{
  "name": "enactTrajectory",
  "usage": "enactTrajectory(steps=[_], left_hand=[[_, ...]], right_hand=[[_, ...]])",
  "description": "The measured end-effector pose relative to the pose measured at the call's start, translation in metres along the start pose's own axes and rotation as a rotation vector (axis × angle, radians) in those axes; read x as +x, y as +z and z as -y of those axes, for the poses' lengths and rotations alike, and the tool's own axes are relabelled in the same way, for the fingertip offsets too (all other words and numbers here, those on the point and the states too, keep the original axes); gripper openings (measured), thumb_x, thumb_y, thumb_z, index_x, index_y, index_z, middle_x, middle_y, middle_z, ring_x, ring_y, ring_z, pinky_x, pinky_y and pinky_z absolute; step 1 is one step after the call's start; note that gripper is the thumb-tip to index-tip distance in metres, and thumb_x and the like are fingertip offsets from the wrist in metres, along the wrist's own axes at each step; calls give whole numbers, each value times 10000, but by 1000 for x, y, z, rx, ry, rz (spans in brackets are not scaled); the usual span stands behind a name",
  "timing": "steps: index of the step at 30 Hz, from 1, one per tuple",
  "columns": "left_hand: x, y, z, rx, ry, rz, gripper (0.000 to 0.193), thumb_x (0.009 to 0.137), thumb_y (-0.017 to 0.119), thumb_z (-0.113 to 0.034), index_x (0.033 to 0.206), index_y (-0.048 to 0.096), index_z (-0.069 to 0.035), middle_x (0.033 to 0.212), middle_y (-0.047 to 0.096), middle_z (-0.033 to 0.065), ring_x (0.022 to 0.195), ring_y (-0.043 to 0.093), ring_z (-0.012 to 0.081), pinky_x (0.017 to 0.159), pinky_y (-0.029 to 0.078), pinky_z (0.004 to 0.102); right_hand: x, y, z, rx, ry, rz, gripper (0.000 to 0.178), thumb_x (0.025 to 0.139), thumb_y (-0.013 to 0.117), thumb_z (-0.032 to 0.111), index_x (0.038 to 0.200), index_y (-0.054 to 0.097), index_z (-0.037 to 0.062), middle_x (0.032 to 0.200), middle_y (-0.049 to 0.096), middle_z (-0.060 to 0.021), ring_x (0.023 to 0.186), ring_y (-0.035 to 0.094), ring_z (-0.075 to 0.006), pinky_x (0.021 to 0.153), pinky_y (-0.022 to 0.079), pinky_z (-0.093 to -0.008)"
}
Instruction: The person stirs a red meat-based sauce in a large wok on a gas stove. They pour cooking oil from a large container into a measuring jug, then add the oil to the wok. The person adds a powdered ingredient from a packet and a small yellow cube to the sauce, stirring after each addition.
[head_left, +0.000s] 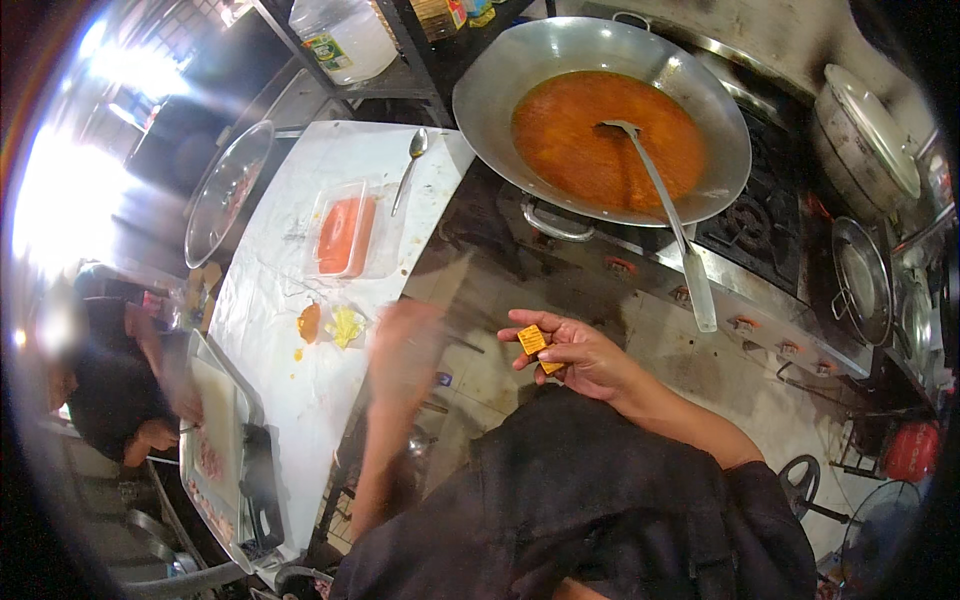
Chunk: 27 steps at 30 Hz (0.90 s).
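Observation:
My right hand [590, 360] is closed on two small yellow-wrapped bouillon cubes [531, 340], palm turned up, above the floor in front of the stove. My left hand [408, 345] is smeared by motion near the table's right edge, and its fingers cannot be made out. Beyond my right hand, a big metal wok [480, 100] holds orange-red broth [580, 115]. A long-handled metal spatula [665, 195] rests in it, its handle over the rim towards me. On the white table [270, 370] lie a crumpled yellow wrapper [345, 326] and a small orange-brown piece [309, 322].
A clear plastic tub [345, 235] with an orange block and a metal spoon [410, 170] sit farther up the table. Another person [125, 380] works at a tray [225, 440] on the left. Stove burners [750, 220], a lidded pot [865, 140] and pans stand right.

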<state>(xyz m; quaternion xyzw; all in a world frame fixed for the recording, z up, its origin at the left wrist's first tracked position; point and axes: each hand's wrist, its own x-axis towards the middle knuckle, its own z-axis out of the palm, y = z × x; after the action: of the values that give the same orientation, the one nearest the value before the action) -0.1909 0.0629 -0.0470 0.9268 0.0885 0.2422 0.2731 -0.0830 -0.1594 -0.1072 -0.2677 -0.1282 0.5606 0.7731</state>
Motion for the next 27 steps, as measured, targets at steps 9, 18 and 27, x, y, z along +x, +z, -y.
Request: enactTrajectory(steps=[9, 18, 27], left_hand=[[3, 54, -49, -526, -218, 412, 345, 787, 666, 12, 1129, 622, -8, 966, 608, 99, 885, 609, 186, 757, 487, 285], [8, 75, -47, -776, -273, 479, 283, 851, 596, 32, 1134, 598, 47, 969, 596, 88, 832, 610, 136, 738, 499, 242], [13, 76, -47, -787, -348, 511, 243, 843, 581, 48, 1081, 626, 58, 983, 614, 101, 852, 622, 142, 747, 514, 253]], right_hand=[[-7, -2, -1, -329, -3, -290, 259, 941, 554, 291, 1040, 621, 62, 831, 647, -1, 583, 500, -39, 460, 364, -184], [-11, -7, 0, -388, -88, -338, 270, 975, 454, 276, 1066, 596, 64, 814, 638, 13, 554, 511, -41, 455, 374, -182], [-14, -3, 7, -571, -97, -344, 217, 945, 497, 198, 1089, 574, 54, 845, 627, 2, 623, 533, -48, 519, 431, -203]])
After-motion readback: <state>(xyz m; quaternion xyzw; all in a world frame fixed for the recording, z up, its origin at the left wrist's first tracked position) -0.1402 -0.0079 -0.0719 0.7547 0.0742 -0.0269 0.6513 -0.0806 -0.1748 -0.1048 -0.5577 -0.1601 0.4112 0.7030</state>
